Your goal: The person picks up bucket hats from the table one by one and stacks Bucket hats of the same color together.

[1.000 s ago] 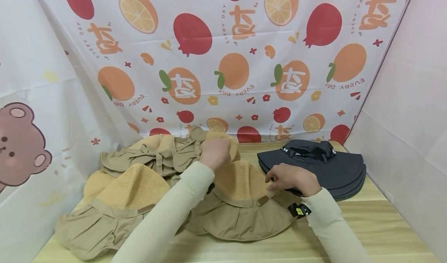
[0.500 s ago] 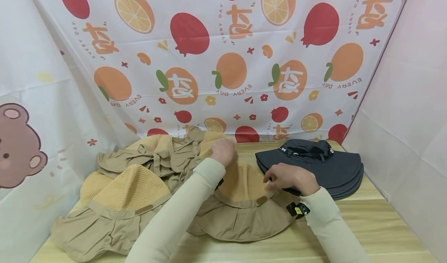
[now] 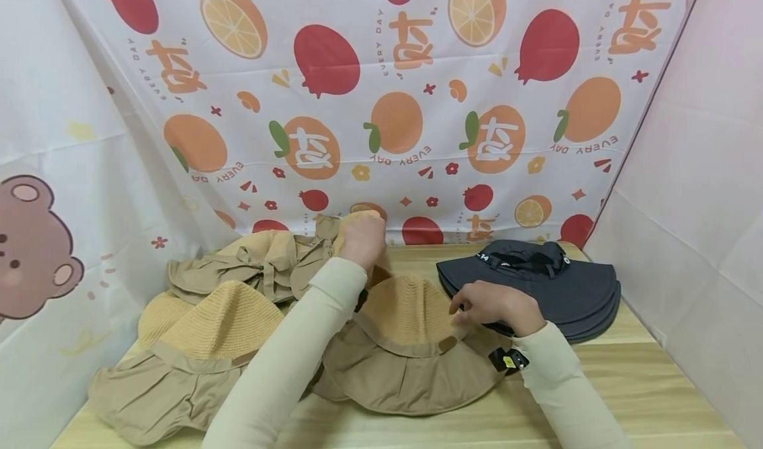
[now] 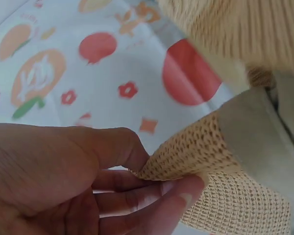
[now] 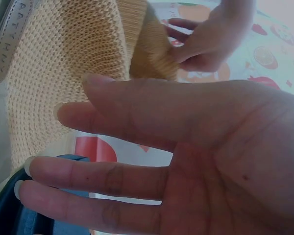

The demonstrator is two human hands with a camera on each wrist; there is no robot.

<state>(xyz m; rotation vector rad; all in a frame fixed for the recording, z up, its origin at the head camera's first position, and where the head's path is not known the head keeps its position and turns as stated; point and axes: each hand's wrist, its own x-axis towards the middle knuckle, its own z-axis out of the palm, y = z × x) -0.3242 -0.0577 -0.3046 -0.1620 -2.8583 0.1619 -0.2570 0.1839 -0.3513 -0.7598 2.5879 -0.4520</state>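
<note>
At the back of the beige hats, my left hand (image 3: 362, 238) pinches the woven straw crown of a sun hat (image 4: 188, 152) between thumb and fingers. In the head view the hand covers much of that hat. My right hand (image 3: 496, 306) is at the right side of the front sun hat (image 3: 411, 313), which has a straw crown, a wide beige cloth brim and a small brown label. Seen from the right wrist, the right hand's fingers (image 5: 98, 178) extend straight, their tips overlapping the straw crown (image 5: 68, 58).
More beige sun hats (image 3: 223, 323) overlap at the left of the wooden table (image 3: 644, 383). A stack of dark navy hats (image 3: 536, 290) lies at the back right. A fruit-print curtain (image 3: 441, 191) hangs behind, with white cloth on both sides.
My left hand first moved right, then back left and slightly up, raising the straw crown it pinches. The right hand has stayed almost still beside the front hat.
</note>
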